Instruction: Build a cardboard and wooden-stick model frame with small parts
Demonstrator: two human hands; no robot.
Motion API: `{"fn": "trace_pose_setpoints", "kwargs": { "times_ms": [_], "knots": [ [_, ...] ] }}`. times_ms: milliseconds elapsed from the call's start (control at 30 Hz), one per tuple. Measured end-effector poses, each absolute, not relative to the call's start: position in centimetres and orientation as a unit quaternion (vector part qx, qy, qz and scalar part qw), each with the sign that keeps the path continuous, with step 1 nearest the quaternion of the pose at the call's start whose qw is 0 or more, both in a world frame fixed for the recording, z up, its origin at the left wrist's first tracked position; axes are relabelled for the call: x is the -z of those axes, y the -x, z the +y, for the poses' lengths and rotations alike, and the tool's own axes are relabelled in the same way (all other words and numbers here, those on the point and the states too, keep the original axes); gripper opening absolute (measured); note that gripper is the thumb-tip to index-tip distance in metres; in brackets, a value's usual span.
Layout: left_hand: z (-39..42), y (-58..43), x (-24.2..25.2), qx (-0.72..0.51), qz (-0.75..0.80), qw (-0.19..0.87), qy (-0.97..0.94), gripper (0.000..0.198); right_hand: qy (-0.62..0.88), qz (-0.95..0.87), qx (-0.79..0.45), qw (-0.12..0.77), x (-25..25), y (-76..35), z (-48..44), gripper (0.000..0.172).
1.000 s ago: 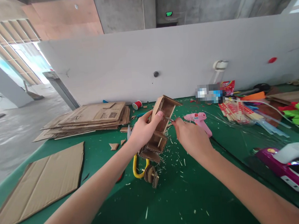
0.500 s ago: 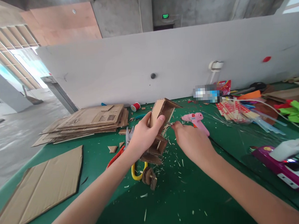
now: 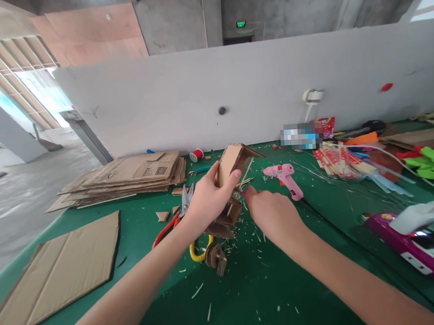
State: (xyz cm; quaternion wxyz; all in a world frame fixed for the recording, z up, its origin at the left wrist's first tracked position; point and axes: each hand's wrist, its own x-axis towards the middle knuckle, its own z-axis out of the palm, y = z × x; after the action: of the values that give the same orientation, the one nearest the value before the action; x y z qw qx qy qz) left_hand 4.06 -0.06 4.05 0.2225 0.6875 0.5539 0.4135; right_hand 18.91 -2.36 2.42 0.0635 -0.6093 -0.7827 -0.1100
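Note:
My left hand (image 3: pixel 209 197) is closed around a folded cardboard box form (image 3: pixel 229 165), thumb on its near side. The form tilts up and to the right, its open side facing right. My right hand (image 3: pixel 272 212) is closed in a pinch at the form's lower right edge. Whatever its fingertips hold is too small and hidden to make out. A thin wooden strip (image 3: pixel 248 169) shows along the open side. Beneath the left hand lie more cardboard compartments (image 3: pixel 231 214). Red-handled scissors (image 3: pixel 166 228), a yellow handle (image 3: pixel 197 254) and a piece with cardboard discs (image 3: pixel 214 257) lie nearby.
A pink glue gun (image 3: pixel 280 173) lies right of my hands, its cable trailing. Stacked cardboard (image 3: pixel 130 173) and a flat sheet (image 3: pixel 62 272) are on the left. Wood shavings litter the green table (image 3: pixel 260 291). At right sit wrapped sticks (image 3: pixel 335 161) and a purple power strip (image 3: pixel 399 240).
My right hand has shifted left and slightly down along the cardboard edge, uncovering the glue gun's grip. The thin strip shows more plainly. My left hand has barely moved.

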Motion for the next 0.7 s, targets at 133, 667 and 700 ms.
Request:
{"fn": "trace_pose_setpoints", "kwargs": {
  "times_ms": [133, 667, 700],
  "knots": [
    [0.0, -4.0, -4.0, -0.406, 0.554, 0.225, -0.691, 0.073, 0.638, -0.747, 0.152, 0.113, -2.4, -19.5, -1.6, 0.029],
    [-0.1, -4.1, -3.7, -0.418, 0.543, 0.231, -0.691, 0.074, 0.618, -0.774, 0.115, 0.074, -1.9, -19.4, -2.3, 0.028],
    [-0.1, -4.1, -3.7, -0.418, 0.544, 0.232, -0.690, 0.075, 0.610, -0.782, 0.111, 0.066, -1.9, -19.2, -2.4, 0.027]
  ]
}}
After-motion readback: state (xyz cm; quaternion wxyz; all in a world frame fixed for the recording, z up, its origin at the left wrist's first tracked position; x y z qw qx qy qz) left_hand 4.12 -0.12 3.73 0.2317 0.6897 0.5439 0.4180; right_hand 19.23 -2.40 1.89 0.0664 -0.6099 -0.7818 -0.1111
